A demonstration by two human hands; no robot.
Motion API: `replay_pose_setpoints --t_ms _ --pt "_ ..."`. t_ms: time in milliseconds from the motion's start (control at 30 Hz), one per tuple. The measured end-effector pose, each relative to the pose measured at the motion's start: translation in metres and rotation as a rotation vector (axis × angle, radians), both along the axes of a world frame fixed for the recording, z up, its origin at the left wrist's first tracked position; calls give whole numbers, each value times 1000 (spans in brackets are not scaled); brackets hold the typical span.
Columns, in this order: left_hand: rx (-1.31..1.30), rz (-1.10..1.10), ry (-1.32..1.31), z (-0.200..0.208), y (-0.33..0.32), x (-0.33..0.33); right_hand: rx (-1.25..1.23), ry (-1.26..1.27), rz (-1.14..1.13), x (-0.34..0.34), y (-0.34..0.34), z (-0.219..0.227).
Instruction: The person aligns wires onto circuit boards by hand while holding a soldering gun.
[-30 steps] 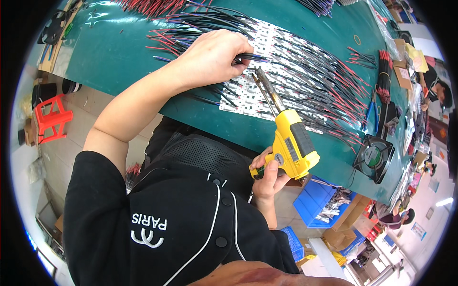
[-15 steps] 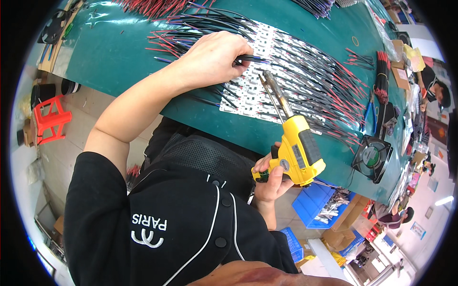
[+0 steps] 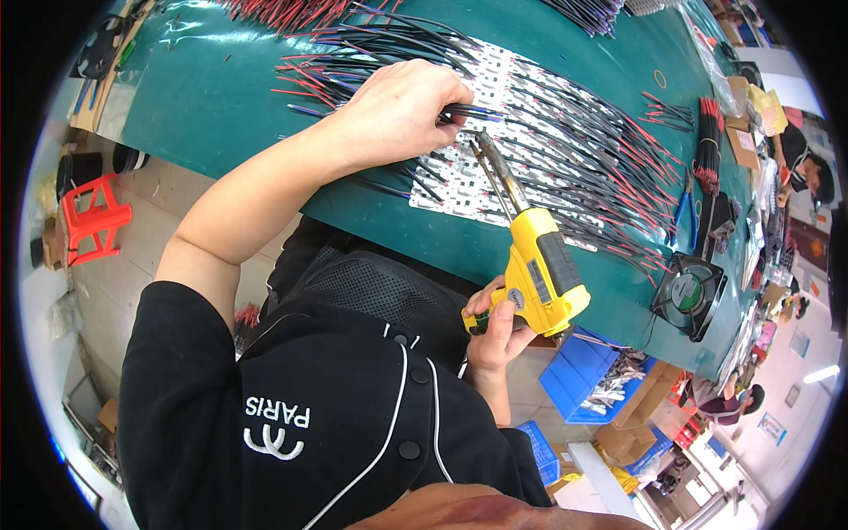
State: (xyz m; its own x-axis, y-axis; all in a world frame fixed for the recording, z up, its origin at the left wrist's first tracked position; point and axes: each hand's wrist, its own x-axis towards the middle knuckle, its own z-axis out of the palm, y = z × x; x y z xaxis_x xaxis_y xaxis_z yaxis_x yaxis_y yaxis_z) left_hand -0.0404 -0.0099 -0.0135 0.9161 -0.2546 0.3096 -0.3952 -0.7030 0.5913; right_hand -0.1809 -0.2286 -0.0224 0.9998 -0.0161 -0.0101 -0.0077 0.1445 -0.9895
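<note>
My left hand (image 3: 402,115) is closed on a few black wires (image 3: 474,111), whose ends lie over a panel of small white circuit boards (image 3: 461,172). A yellow soldering gun (image 3: 541,274) is in my right hand (image 3: 496,336), its grip wrapped by my fingers. The gun's darkened metal tip points up at the boards, just below the wire ends that my left hand holds; whether it touches anything I cannot tell. Many black wires with red ends (image 3: 609,150) run across the panel to the right. More wires fan out left, partly hidden behind my left hand.
The green table mat (image 3: 203,110) bears red wire bundles (image 3: 287,13) at the back, a tied wire bundle (image 3: 708,146), blue-handled pliers (image 3: 685,216) and a small black fan (image 3: 691,294) on the right. Below stand a blue crate (image 3: 579,378) and a red stool (image 3: 93,219).
The soldering gun has shifted slightly left, with my right hand, bringing its tip closer to my left fingers. My left hand and its wires have moved a touch right.
</note>
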Motion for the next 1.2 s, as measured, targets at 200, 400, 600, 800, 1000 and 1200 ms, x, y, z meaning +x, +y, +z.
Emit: replay_pose_setpoints --t_ms 200,400,600,800,1000,1200 --pt "-1 -3 20 1 0 0 -18 -18 1 0 1 0" --pt "4 3 26 1 -1 0 -23 -29 -36 -1 2 -1" --pt "7 -3 13 2 0 0 49 28 -92 -2 2 -1" --pt "-3 -4 18 1 0 1 17 -13 -40 1 3 -2" --pt "4 1 10 0 0 0 -31 -42 -20 3 6 -1" --pt "1 8 43 3 -2 0 -42 -59 -22 2 5 -2"
